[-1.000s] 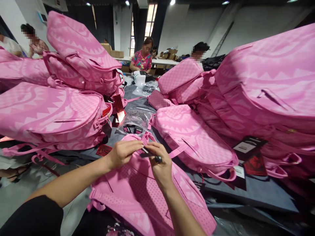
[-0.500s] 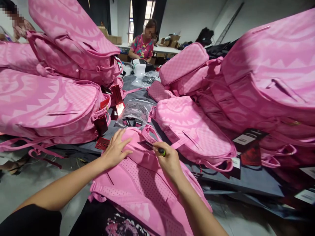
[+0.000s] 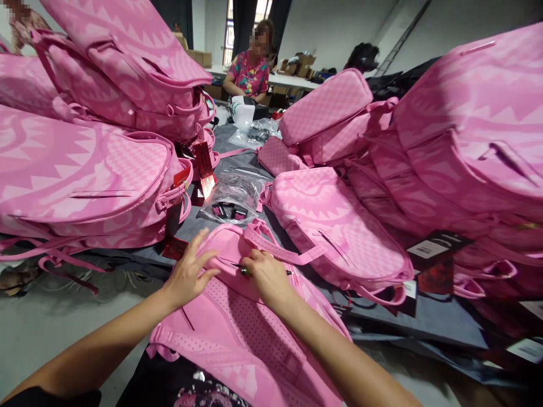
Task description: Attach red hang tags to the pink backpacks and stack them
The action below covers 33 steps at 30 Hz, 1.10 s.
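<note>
A pink backpack (image 3: 237,339) leans on my lap and the table edge, its dotted padded back facing up. My left hand (image 3: 193,268) is at its upper left edge, fingers apart, thumb close to the seam. My right hand (image 3: 267,280) is closed around a slim dark tool with a green part (image 3: 245,271); its exact kind is unclear. The tool's thin end points left along the seam below the top panel, and a dark end sticks out on the right. A pink strap (image 3: 292,254) loops just above my right hand.
Stacked pink backpacks (image 3: 85,164) crowd the left, and more backpacks (image 3: 475,130) fill the right. A clear plastic bag (image 3: 235,195) with dark tags lies ahead. Hang tags (image 3: 432,249) dangle at the right. Across the table a co-worker (image 3: 250,73) handles a white-and-black item.
My right hand has moved left with the tool, closer to my left hand. The dark flat piece at its fingertips no longer shows. My left hand has lifted slightly, its fingers still spread.
</note>
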{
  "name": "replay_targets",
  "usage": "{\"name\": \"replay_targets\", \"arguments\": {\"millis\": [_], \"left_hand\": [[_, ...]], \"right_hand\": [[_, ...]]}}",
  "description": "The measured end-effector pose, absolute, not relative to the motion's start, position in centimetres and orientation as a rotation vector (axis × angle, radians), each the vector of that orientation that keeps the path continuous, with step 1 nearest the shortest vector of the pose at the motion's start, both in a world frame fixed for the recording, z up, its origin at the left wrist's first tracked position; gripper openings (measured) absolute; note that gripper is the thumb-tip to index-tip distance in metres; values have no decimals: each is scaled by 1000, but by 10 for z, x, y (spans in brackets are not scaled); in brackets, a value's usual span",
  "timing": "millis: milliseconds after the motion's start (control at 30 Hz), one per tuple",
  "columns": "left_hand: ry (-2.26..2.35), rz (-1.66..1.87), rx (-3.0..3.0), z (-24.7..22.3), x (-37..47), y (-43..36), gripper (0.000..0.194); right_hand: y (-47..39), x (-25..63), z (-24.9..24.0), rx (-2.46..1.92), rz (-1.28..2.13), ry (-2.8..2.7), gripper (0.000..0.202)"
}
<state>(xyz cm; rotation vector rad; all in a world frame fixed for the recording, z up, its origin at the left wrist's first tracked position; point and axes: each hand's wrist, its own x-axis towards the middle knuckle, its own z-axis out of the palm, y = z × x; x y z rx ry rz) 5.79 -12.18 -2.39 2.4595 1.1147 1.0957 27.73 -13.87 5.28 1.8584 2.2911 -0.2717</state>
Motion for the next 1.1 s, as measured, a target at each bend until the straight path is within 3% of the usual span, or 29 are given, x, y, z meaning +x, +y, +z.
{"name": "replay_targets", "arguments": {"millis": [133, 467, 700, 900, 1100], "left_hand": [[1487, 919, 2166, -35, 54, -123, 68], [1438, 971, 2090, -48, 54, -121, 64], [1438, 940, 2006, -55, 59, -114, 68], [1518, 854, 1946, -46, 58, -114, 56], [1578, 775, 1852, -44, 63, -106, 51]], "right_hand": [[-127, 273, 49, 1736, -332, 2301, 24], [-119, 267, 58, 1606, -279, 2389, 27], [-84, 238, 41, 1598, -549, 2622, 19], [-106, 258, 64, 1355, -138, 2463, 30], [-148, 316, 60, 1722, -120, 2150, 36]]}}
